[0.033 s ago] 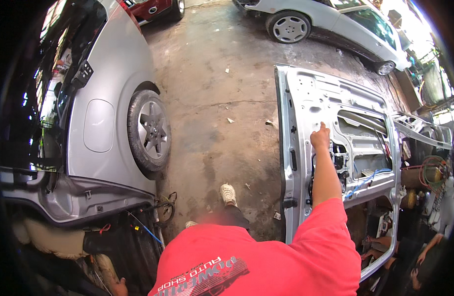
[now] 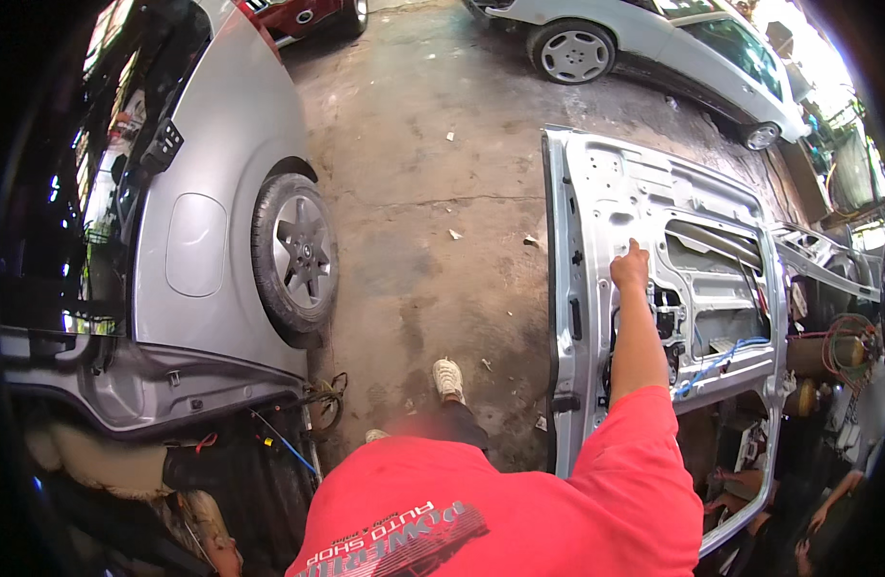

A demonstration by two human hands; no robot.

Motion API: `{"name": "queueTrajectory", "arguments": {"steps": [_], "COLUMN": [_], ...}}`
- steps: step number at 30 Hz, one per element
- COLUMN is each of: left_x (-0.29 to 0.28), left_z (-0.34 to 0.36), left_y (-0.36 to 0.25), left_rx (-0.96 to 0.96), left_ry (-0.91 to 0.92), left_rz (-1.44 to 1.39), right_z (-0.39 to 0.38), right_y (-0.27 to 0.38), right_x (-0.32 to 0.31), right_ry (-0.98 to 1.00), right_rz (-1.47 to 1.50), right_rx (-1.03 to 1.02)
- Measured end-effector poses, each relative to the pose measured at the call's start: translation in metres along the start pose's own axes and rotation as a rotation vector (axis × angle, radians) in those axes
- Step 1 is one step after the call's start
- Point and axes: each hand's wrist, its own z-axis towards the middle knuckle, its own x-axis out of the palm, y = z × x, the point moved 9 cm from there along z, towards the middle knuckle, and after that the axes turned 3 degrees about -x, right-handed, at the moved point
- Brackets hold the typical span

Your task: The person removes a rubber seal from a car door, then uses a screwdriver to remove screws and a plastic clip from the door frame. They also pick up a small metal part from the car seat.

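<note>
My right hand [image 2: 631, 267] is stretched forward onto a bare silver car door [image 2: 611, 173], its index finger extended and touching or very near the inner panel; the other fingers look bent, with nothing visible in them. The door is full of holes and cut-outs, with a black mechanism [image 2: 667, 317] below my hand and a blue cable [image 2: 712, 365] lower right. My left hand is out of sight.
A silver car [image 2: 202, 260] stands left, a red car [image 2: 308, 19] behind it, a white car [image 2: 673, 58] beyond the door. Hoses and tanks [image 2: 822, 351] are at right. Concrete floor [image 2: 414, 240] runs between. Parts of other people [image 2: 827, 500] show at the lower edges.
The whole scene sits slightly further right in the picture, as my head has shifted a little. My right hand stays at the same spot on the door.
</note>
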Motion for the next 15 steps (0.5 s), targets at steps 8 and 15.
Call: {"name": "queueTrajectory", "arguments": {"steps": [8, 15], "left_x": [-0.066, 0.022], "left_z": [-0.054, -0.089], "left_y": [-0.045, -0.074], "left_rx": [-0.184, -0.092], "left_ry": [-0.072, 0.036], "left_rz": [-0.094, -0.42], "right_z": [0.088, 0.164], "right_y": [0.009, -0.069], "right_x": [0.087, 0.119], "right_ry": [0.033, -0.138], "right_rz": [-0.343, -0.547], "right_rx": [-0.303, -0.559]}}
